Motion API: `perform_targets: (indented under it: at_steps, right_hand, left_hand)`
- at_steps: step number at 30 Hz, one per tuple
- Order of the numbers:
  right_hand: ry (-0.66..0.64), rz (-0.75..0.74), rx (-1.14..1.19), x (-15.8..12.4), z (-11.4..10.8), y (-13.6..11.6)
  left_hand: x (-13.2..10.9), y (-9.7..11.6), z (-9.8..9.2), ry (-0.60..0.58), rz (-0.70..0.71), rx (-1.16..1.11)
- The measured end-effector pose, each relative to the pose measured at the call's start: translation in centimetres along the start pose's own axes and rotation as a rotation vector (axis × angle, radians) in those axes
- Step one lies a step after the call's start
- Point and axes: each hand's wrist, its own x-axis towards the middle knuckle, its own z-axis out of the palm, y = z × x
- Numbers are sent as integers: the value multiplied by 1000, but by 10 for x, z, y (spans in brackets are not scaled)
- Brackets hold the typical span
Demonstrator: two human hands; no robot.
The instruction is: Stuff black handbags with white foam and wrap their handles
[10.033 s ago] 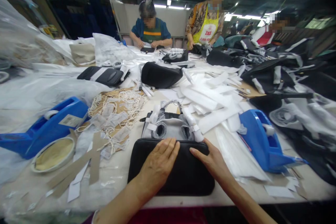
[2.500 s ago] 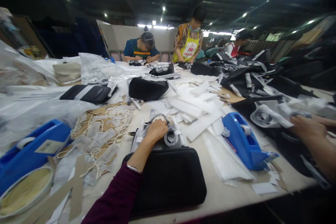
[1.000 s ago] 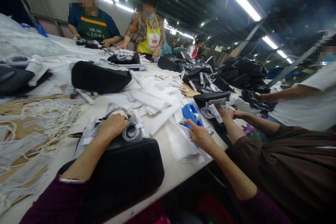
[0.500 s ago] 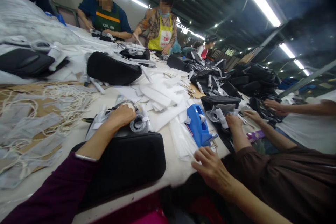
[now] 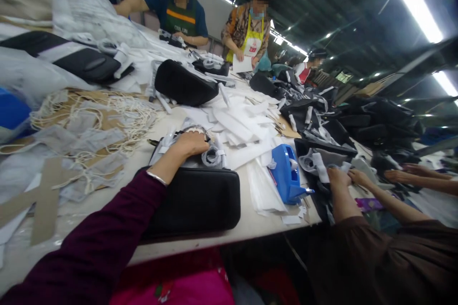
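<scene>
My left hand point(image 5: 190, 144), below a purple sleeve and a bracelet, is closed on the far part of a black bag point(image 5: 200, 200). The bag lies at the table's near edge, with a flat, rounded black panel facing me. Around my fingers are the bag's plastic-wrapped fittings, including a wrapped ring-shaped roll point(image 5: 213, 156). My fingertips are partly hidden, so the exact part gripped cannot be made out. My right hand is out of view.
A blue tape dispenser point(image 5: 286, 171) stands right of the bag, near white foam sheets point(image 5: 236, 121). Tags with cream cords point(image 5: 96, 128) lie left. A co-worker's hands point(image 5: 339, 178) work on another black bag at right. More black bags point(image 5: 186, 83) and people are farther back.
My right hand, which was near the tape dispenser, has left the view. My left hand stays on the bag. The view has shifted left. A person opposite now holds a white sheet.
</scene>
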Motion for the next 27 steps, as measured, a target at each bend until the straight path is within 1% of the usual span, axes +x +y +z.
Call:
perform_targets:
  at_steps: [1, 2, 3, 5, 6, 8, 9, 10, 11, 12, 14, 16, 18, 20, 23, 27]
  right_hand:
    - [-15, 46, 62, 1, 0, -1]
    - [-48, 76, 152, -5, 2, -4]
    - [-95, 90, 260, -17, 4, -8]
    - [-212, 80, 487, -56, 13, -26]
    - [-271, 63, 585, -81, 20, -40]
    - [-369, 41, 726, -125, 34, -76]
    - [-429, 37, 819, -141, 41, -97]
    - [-528, 93, 1013, -150, 47, -118]
    - [-563, 151, 1172, -153, 52, -138]
    - [-547, 179, 1299, -149, 57, -156]
    - [-499, 190, 1465, -129, 65, -185]
    - [-472, 194, 1540, -104, 77, -205]
    - [-477, 242, 1589, -84, 92, -219]
    - [-459, 286, 1590, -71, 109, -231]
    - [-409, 317, 1511, -61, 131, -242]
    - [-357, 344, 1397, -55, 149, -244]
  left_hand:
    - [0, -1, -2, -19, 2, 6]
    - [1, -1, -3, -36, -1, 15]
    - [1, -2, -5, -52, -4, 26]
    - [1, -3, -7, -76, -14, 43]
    - [2, -4, -8, -83, -15, 50]
    - [3, -6, -10, -91, -6, 61]
    - [3, -6, -10, -94, 2, 65]
    - [4, -7, -12, -97, 12, 68]
    - [5, -8, -13, -102, 22, 70]
    - [6, -8, -14, -108, 33, 71]
    - [7, -10, -17, -122, 50, 71]
    - [9, -11, -18, -131, 63, 68]
    - [11, -12, -19, -131, 75, 56]
    - [12, -14, -19, -126, 88, 35]
    - [13, -17, -21, -117, 114, -14]
    - [7, -23, -34, -118, 181, -116]
